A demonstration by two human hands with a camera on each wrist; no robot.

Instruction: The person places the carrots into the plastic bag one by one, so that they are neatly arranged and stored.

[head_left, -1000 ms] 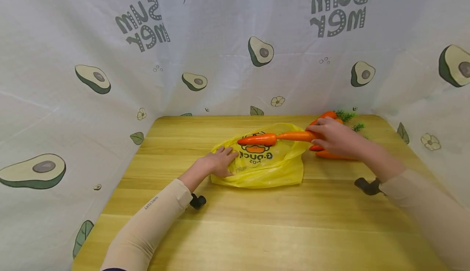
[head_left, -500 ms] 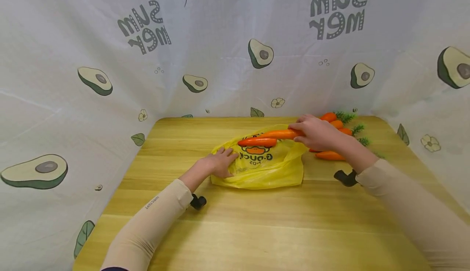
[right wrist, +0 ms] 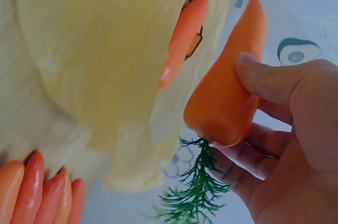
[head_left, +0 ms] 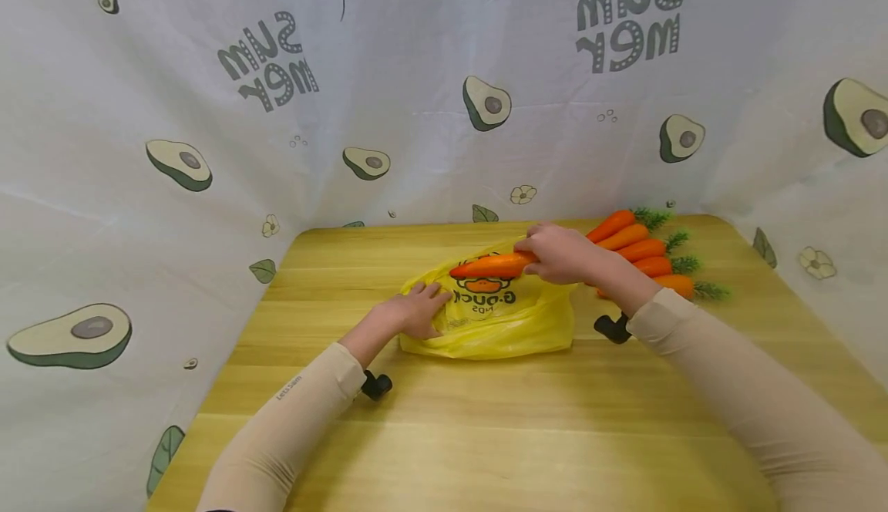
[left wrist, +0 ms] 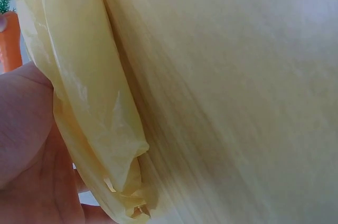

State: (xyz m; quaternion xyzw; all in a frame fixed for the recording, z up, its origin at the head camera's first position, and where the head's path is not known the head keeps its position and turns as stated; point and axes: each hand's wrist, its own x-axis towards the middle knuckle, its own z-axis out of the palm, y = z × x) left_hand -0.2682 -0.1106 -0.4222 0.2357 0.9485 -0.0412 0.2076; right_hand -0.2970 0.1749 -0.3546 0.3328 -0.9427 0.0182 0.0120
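Observation:
A yellow plastic bag (head_left: 499, 338) with a duck print lies on the wooden table, its upper side gaping. My left hand (head_left: 418, 311) rests at the bag's left end, fingers spread and straight; in the left wrist view the film (left wrist: 90, 65) folds beside the palm. Over the bag, my right hand (head_left: 558, 256) holds an orange carrot (right wrist: 227, 97) by its thick end, thumb on one side and fingers on the other. Its tip points left and green tops (right wrist: 198, 182) hang from it. Another, redder carrot (right wrist: 185, 39) lies inside the bag, partly behind the film.
Several more carrots (head_left: 641, 250) with green tops lie side by side at the back right of the table (head_left: 472, 442). A white cloth (head_left: 416, 72) printed with avocados hangs behind and along both sides.
My right hand has carried the carrot leftward from beside the loose carrots to over the bag, where it overlaps the redder one. My left hand has stayed in place.

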